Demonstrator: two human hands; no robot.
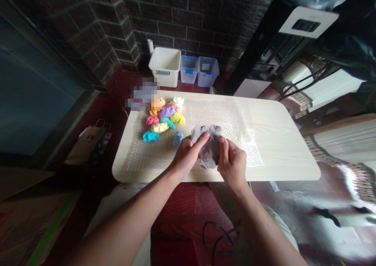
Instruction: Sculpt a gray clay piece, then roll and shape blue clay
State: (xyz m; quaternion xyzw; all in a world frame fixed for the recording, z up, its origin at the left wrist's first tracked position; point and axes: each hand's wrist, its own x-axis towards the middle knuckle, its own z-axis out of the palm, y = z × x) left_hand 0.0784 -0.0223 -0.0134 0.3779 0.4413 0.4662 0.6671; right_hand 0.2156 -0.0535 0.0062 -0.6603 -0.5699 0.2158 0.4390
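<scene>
Both my hands grip one lump of grey clay (208, 140) held just above the near part of a light wooden table (282, 140). My left hand (188, 154) pinches its left side, thumb laid across the top. My right hand (232, 162) clasps its right side with fingers curled. A sheet of bubble wrap (235, 121) covers the table under the clay. Several small coloured clay lumps (164, 119) lie on the wrap to the left, a blue one (177, 138) nearest my left hand.
A white bin (166, 65) and two clear boxes with blue clips (199, 70) stand on the floor by a brick wall. A paper bag (88, 142) sits left of the table. A black cable (217, 234) lies on the red floor. Wicker chairs (343, 148) are at right.
</scene>
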